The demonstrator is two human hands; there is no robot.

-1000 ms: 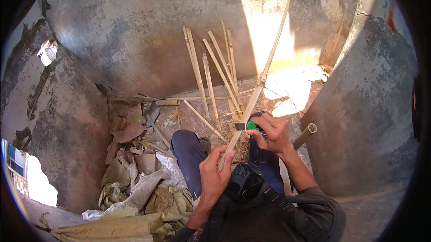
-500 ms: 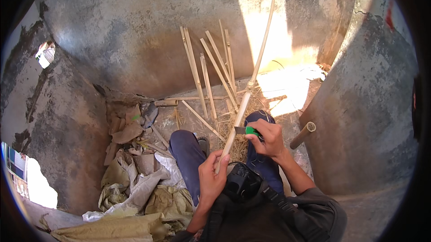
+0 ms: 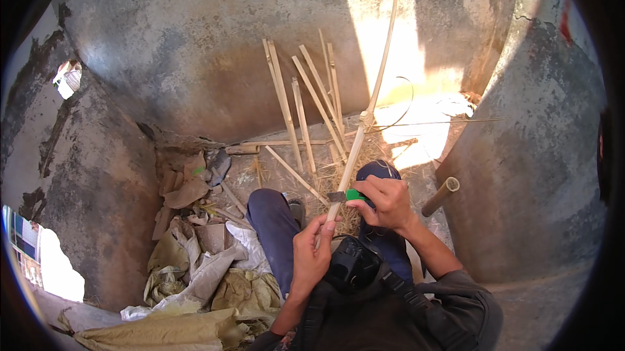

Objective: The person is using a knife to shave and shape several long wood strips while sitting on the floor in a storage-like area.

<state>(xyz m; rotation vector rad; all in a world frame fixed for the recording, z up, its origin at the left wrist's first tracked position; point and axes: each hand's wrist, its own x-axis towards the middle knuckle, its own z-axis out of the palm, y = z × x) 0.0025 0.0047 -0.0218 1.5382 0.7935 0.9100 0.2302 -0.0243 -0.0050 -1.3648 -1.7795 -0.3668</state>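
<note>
A long bamboo strip (image 3: 354, 150) slants up and away from me, its far end in front of the back wall. Near its lower end my left hand (image 3: 312, 247) is closed around it. My right hand (image 3: 387, 203) grips a green-handled knife (image 3: 353, 195), whose dark blade lies across the strip a little above my left fingers. Around the knot partway up the strip, thin shavings stick out, one of them curled in a loop. My knees are on either side of the lower part of the strip.
Several bamboo sticks (image 3: 282, 97) lean against the back wall (image 3: 215, 58). A cut bamboo tube (image 3: 441, 196) stands by the right wall. At the left lie crumpled sacks (image 3: 195, 266) and broken shards (image 3: 189, 193). Pale shavings (image 3: 351, 217) cover the floor between my legs.
The knife blade has slid down the strip toward my left hand. A looped shaving and a long thin one now show beside the knot. The strip's far end sits slightly higher.
</note>
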